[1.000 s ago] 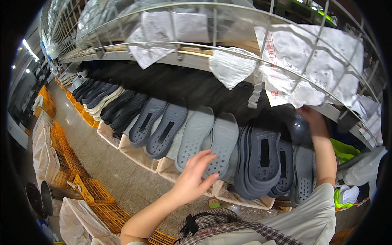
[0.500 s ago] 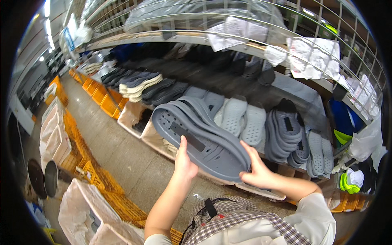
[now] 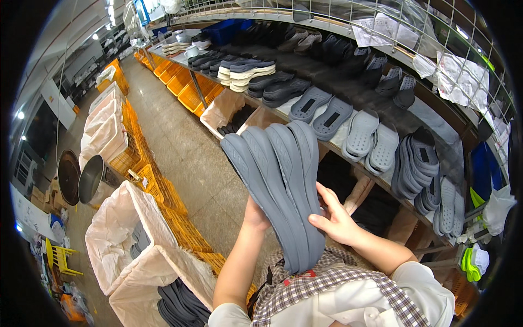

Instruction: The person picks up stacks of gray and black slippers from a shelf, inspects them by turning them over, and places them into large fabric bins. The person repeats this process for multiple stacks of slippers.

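A stack of several grey shoe soles (image 3: 277, 185) stands edge-on between my hands, held in front of my checked apron (image 3: 376, 286). My left hand (image 3: 255, 215) is closed on its left side, with the fingers mostly hidden behind the soles. From the right, my right hand (image 3: 336, 215) grips the stack, its thumb lying against the nearest sole. On the workbench beyond are paired grey soles with dark inserts (image 3: 331, 118), light grey perforated soles (image 3: 362, 133) and a stack of dark grey soles (image 3: 417, 163).
Cloth-lined bins (image 3: 131, 229) stand at lower left, the nearest with dark soles (image 3: 182, 305) inside. Orange crates (image 3: 158, 191) line the aisle beside metal pots (image 3: 98, 180). A wire-mesh rack (image 3: 348, 13) with pinned papers overhangs the bench.
The stack has turned from nearly flat, its perforated face showing, to edge-on with the sole sides facing me. Both hands have shifted grip with it. My view has swung.
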